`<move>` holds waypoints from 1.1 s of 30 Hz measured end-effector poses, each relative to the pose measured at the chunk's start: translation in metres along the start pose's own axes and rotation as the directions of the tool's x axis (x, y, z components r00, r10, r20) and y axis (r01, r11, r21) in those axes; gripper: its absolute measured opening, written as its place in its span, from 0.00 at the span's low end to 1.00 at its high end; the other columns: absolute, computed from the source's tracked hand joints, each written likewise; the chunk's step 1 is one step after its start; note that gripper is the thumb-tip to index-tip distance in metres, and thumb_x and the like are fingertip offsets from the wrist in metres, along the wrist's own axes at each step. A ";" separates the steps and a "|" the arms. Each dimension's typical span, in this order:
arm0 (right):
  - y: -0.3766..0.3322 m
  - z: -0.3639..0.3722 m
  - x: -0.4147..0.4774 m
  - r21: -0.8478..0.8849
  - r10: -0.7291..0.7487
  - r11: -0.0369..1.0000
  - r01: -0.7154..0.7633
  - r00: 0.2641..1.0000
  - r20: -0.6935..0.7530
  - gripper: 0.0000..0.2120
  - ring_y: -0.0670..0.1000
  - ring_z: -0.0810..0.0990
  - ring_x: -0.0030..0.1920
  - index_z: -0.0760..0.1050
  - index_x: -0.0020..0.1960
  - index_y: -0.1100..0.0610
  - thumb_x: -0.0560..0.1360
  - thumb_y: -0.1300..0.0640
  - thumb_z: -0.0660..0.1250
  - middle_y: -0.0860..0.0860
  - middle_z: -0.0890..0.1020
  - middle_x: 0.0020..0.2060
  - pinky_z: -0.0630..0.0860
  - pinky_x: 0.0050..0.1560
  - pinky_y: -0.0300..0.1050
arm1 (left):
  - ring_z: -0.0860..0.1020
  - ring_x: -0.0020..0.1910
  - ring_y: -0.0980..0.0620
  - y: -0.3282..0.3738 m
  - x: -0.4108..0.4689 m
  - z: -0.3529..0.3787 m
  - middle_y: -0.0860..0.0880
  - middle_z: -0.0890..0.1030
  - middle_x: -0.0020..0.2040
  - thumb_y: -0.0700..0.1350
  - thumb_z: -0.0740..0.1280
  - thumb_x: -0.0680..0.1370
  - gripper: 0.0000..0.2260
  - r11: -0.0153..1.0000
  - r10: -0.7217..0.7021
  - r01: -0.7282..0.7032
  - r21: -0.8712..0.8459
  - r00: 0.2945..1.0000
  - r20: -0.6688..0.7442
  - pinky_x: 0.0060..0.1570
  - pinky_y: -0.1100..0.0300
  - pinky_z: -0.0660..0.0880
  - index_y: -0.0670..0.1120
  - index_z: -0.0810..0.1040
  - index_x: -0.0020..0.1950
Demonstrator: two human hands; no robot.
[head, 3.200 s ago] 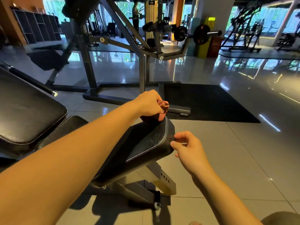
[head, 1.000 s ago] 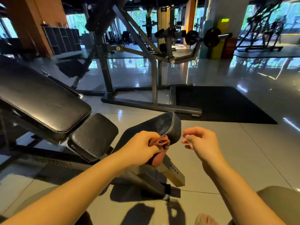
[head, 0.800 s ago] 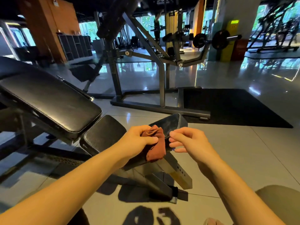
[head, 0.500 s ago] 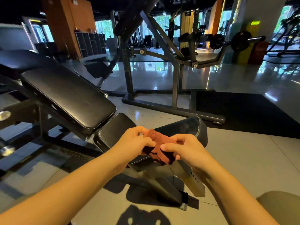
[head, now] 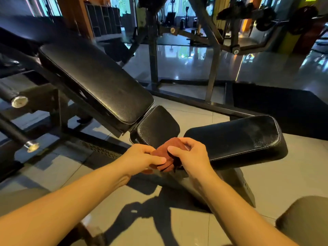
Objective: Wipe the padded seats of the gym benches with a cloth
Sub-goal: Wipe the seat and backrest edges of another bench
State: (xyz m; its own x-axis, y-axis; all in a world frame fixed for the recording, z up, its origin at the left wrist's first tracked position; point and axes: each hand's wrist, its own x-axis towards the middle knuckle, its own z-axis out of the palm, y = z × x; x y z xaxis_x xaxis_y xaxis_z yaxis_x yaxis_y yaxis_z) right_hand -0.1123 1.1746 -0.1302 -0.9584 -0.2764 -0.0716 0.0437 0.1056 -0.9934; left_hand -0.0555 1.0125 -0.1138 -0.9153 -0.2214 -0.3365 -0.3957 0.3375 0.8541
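A small rust-red cloth is bunched between both my hands, in front of the bench pads. My left hand pinches its left side with thumb and fingers. My right hand curls over its right side. Right behind the hands lies the black padded seat of a gym bench, tilted slightly. To its left sit a smaller black pad and a long inclined black backrest. The cloth touches no pad that I can make out.
Black steel bench frames and bars crowd the left. A big machine frame stands behind on glossy tiles, with a dark rubber mat at the right. Another dark padded surface fills the lower right corner.
My left hand lifted the cloth off the seat's far end and drew it back toward me. My right hand came in and took hold of it. The view swung left and closer to the benches.
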 end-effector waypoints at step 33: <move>0.082 0.174 0.025 -0.043 0.032 0.996 -0.077 0.770 -0.638 0.05 0.45 0.80 0.45 0.80 0.48 0.51 0.75 0.54 0.75 0.44 0.81 0.41 0.78 0.42 0.38 | 0.74 0.33 0.56 -0.072 0.074 -0.115 0.57 0.72 0.34 0.45 0.61 0.85 0.23 0.591 0.585 -0.457 0.665 0.810 0.037 0.35 0.60 0.71 0.51 0.64 0.80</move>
State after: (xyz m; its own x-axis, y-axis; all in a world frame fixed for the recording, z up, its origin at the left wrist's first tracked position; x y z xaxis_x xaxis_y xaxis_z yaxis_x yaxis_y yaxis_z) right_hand -0.0832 1.0100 -0.2285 -0.9161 0.3999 -0.0299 0.1052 0.1676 -0.9802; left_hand -0.0864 0.8666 -0.1542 -0.9759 0.0519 0.2122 0.1341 0.9090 0.3947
